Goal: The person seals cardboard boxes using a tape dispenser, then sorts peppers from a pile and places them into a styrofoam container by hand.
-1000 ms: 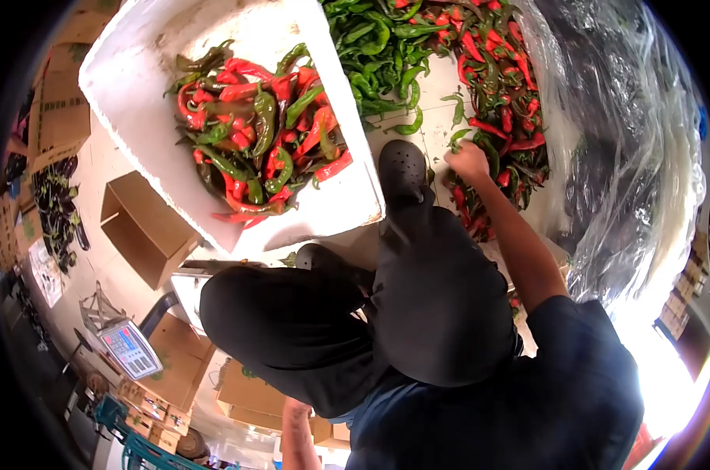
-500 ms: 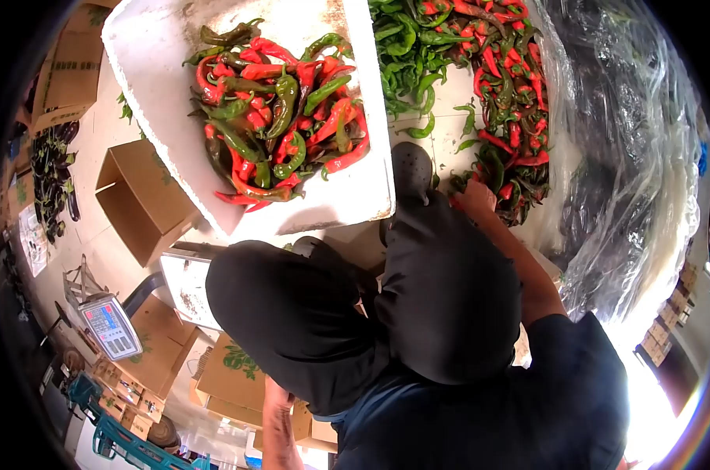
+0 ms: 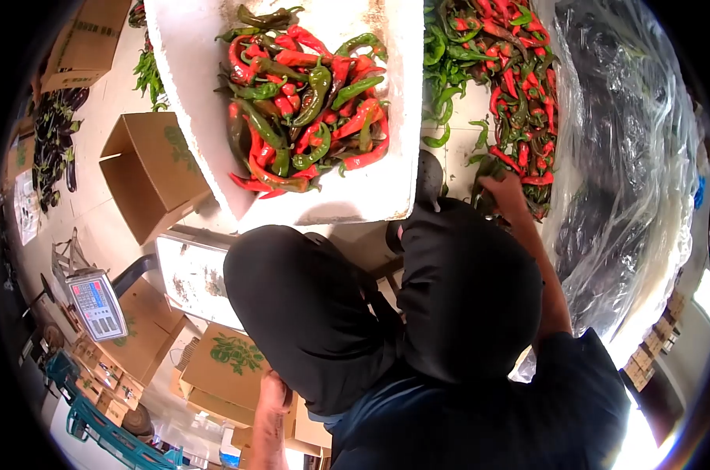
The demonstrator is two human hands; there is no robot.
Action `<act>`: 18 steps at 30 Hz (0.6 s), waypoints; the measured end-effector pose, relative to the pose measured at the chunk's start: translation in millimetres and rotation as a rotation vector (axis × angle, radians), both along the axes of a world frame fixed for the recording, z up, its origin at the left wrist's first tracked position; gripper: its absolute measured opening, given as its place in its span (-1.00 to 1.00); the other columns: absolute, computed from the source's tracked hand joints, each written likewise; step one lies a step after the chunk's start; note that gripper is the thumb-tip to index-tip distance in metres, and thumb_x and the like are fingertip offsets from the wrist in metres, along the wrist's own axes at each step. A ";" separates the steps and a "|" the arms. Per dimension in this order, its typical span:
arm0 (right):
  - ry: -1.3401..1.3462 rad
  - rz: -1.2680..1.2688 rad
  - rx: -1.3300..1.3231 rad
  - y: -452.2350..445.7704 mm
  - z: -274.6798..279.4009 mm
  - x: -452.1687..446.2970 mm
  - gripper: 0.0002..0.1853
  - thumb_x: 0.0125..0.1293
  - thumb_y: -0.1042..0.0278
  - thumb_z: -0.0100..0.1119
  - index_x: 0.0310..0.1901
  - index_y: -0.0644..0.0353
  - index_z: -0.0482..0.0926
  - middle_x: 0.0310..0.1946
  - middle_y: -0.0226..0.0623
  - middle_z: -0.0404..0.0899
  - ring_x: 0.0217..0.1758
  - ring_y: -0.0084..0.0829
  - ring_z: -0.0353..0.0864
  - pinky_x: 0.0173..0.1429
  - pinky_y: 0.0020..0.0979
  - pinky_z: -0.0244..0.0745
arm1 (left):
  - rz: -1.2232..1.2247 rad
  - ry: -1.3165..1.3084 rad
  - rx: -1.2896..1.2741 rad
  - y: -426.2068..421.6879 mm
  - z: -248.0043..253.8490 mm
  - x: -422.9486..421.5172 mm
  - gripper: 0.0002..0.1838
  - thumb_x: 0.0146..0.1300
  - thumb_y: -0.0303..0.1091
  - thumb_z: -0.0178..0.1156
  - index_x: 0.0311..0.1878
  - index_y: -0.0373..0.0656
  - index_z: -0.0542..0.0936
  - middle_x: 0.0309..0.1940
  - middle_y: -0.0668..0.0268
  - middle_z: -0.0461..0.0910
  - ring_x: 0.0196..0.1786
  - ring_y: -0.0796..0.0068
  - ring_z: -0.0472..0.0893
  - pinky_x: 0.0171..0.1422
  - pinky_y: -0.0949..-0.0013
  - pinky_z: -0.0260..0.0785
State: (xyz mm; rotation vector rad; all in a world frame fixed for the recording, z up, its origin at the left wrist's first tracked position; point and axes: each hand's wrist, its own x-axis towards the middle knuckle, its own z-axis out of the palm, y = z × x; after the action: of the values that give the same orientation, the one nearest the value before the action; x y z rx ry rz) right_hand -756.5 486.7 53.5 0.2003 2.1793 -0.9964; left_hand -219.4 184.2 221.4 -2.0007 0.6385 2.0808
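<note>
My right hand (image 3: 502, 193) is at the near end of a long pile of red and dark peppers (image 3: 521, 102) on the floor, its fingers curled round dark green peppers (image 3: 486, 176). Low on the left, my left hand (image 3: 274, 392) hangs beside my left knee, its fingers partly hidden. Red, green and dark peppers (image 3: 312, 102) lie in a white foam box (image 3: 194, 86) in front of my knees. Green peppers (image 3: 441, 59) are heaped just right of the box.
An open cardboard box (image 3: 155, 168) and a digital scale (image 3: 97, 307) with a metal platform (image 3: 194, 278) are at the left. Eggplants (image 3: 56, 141) lie farther left. Clear plastic sheeting (image 3: 621, 157) runs along the right. Cardboard (image 3: 222, 360) and a teal cart (image 3: 112, 431) are lower left.
The view has shifted, so the foam box appears farther right. My right hand has moved from a green pepper at the pile's edge to the dark peppers at its near end.
</note>
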 end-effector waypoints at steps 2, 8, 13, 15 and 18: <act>0.036 -0.134 -0.384 -44.1 50.6 -14.2 -0.84 0.29 0.41 0.32 -0.14 0.24 0.69 -0.45 -0.46 0.62 -0.47 -0.68 0.55 -0.42 -0.54 0.45 | -0.016 -0.011 -0.017 0.3 -7.2 -2.6 -0.60 0.44 -0.30 0.08 0.26 -0.28 0.51 0.06 0.14 0.67 0.04 0.31 0.69 0.07 0.31 0.58; 0.639 0.697 -0.584 -214.2 191.8 9.0 -0.59 0.23 0.49 0.35 0.13 0.21 0.56 -0.17 -0.33 0.68 -0.14 -0.43 0.68 -0.08 -0.36 0.62 | -0.145 -0.213 0.036 -0.7 -17.3 -16.7 -0.65 0.43 -0.38 0.04 0.21 -0.26 0.55 0.02 0.17 0.69 -0.01 0.36 0.69 0.03 0.37 0.54; 0.676 1.756 -0.222 -274.4 135.1 32.3 -0.43 0.11 0.25 0.43 0.16 0.25 0.55 -0.04 -0.11 0.66 0.15 -0.14 0.59 0.18 -0.10 0.50 | 0.069 0.214 0.069 -21.9 18.0 -38.9 -0.63 0.41 -0.38 0.01 0.21 -0.29 0.54 0.03 0.09 0.68 0.00 0.27 0.72 0.01 0.26 0.64; 0.315 2.032 0.210 -285.0 120.8 32.4 -0.37 0.14 0.04 0.36 0.20 0.22 0.57 -0.05 0.00 0.65 0.14 0.00 0.58 0.22 -0.04 0.46 | -0.024 0.085 0.045 -19.8 0.6 -20.0 -0.66 0.45 -0.36 0.04 0.18 -0.29 0.57 -0.02 0.23 0.70 -0.06 0.43 0.67 0.00 0.42 0.52; 0.420 1.774 0.273 -311.3 99.4 24.4 -0.71 0.20 0.28 0.21 -0.16 0.30 0.72 -0.33 -0.01 0.70 -0.19 0.02 0.72 -0.08 -0.02 0.60 | -0.360 0.024 -0.056 11.8 -29.2 7.8 -0.55 0.43 -0.26 0.16 0.24 -0.39 0.48 -0.11 0.22 0.72 -0.09 0.47 0.65 0.00 0.43 0.49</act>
State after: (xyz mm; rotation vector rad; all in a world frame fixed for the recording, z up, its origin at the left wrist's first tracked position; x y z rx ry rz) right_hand -732.1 175.4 152.8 -1.6281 1.7641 0.3318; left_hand -211.7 196.0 192.2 -1.7332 0.9881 1.8913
